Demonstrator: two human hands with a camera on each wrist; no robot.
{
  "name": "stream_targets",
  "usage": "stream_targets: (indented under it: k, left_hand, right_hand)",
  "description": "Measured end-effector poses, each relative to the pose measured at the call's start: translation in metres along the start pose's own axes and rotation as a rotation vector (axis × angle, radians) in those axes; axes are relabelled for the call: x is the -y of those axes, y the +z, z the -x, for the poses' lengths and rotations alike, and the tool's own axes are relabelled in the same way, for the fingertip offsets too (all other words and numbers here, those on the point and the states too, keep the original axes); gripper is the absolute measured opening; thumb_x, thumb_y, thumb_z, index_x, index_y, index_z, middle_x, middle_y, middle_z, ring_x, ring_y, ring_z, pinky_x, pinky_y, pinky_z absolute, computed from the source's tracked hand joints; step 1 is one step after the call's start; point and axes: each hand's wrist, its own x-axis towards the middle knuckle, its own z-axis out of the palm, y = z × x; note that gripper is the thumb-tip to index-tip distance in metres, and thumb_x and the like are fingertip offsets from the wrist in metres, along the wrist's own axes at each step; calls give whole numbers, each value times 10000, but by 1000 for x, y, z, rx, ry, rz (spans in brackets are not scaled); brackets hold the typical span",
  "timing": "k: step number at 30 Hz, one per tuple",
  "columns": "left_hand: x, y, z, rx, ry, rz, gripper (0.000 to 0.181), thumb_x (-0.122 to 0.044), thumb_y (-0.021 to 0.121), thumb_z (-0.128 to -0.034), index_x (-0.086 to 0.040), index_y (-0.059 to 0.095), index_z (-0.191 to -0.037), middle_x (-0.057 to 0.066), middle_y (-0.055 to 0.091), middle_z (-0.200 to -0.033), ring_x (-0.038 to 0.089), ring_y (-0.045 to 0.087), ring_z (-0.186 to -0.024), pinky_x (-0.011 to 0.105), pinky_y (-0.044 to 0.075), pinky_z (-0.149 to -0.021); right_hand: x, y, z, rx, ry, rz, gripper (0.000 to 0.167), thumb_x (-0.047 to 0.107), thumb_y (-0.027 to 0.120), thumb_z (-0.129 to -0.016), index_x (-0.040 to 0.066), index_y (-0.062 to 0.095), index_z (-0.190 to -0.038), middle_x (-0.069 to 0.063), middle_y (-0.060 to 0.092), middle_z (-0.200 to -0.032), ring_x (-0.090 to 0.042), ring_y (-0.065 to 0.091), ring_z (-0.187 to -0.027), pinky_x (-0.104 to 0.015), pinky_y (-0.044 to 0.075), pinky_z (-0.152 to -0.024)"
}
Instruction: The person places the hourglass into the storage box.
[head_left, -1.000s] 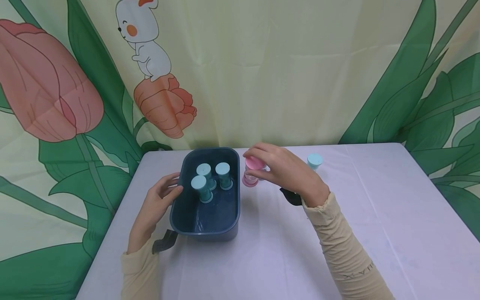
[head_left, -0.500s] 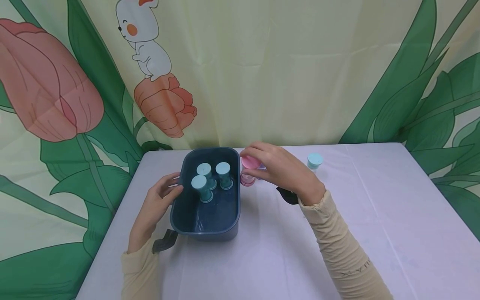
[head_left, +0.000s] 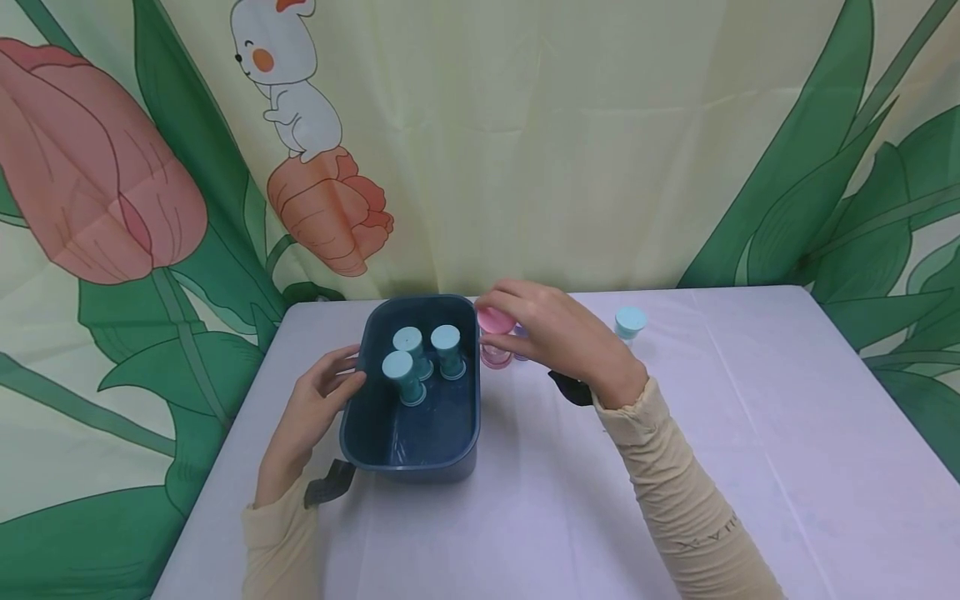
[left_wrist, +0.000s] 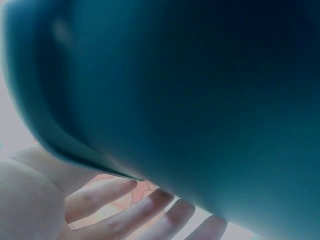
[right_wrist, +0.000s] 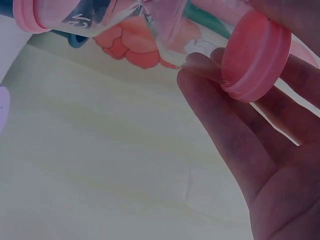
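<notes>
My right hand point(head_left: 558, 333) holds a pink sand timer point(head_left: 497, 320) by its top cap, upright beside the right wall of a dark blue bin point(head_left: 420, 437). In the right wrist view, thumb and fingers are around the pink cap point(right_wrist: 255, 55), and the clear glass narrows to a waist. I cannot tell if its base touches the table. Inside the bin stand three teal sand timers point(head_left: 446, 337). My left hand point(head_left: 315, 400) rests against the bin's left side with its fingers extended; the left wrist view has those fingers point(left_wrist: 120, 225) along the outer wall.
A purple item point(head_left: 521, 343), mostly hidden, stands just behind the pink timer. Farther right is a light-blue-capped sand timer point(head_left: 630, 322). A white cloth covers the table point(head_left: 600, 517), and a printed curtain point(head_left: 562, 167) hangs at its back edge.
My right hand has shifted slightly left with the pink sand timer, closer to the bin, and more of the purple item shows. The left hand and the bin stay put.
</notes>
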Motion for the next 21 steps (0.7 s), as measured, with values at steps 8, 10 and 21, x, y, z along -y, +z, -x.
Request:
stream_targets:
  k: [8, 10, 21]
  left_hand:
    - [1, 0, 0, -3, 11, -8, 567, -351, 606, -992, -161, 419, -1493, 146, 484, -1479, 359, 498, -1335, 584, 450, -1025]
    - [0, 0, 1, -3, 10, -9, 570, -354, 606, -992, -159, 418, -1494, 148, 484, -1478, 361, 498, -1334, 587, 450, -1024]
    - [-5, 0, 3, 2, 0, -2, 559, -343, 603, -995, -149, 423, -1487, 159, 471, -1489, 375, 487, -1342, 593, 440, -1037]
  right_hand:
    - [1, -2, -3, -21, -20, 4, 394, 197, 826, -822, 46, 678, -1155, -33, 641, -1034, -146, 608, -903, -287, 540, -816]
    - [2, -2, -5, -30, -28, 3, 394, 207, 826, -823, 45, 679, -1151, -31, 643, -1032, -145, 609, -896, -286, 540, -809]
    - [6, 2, -11, -38, -53, -24, 369, 179, 823, -825, 47, 679, -1138, -33, 645, -1039, -147, 610, -916, -276, 542, -819]
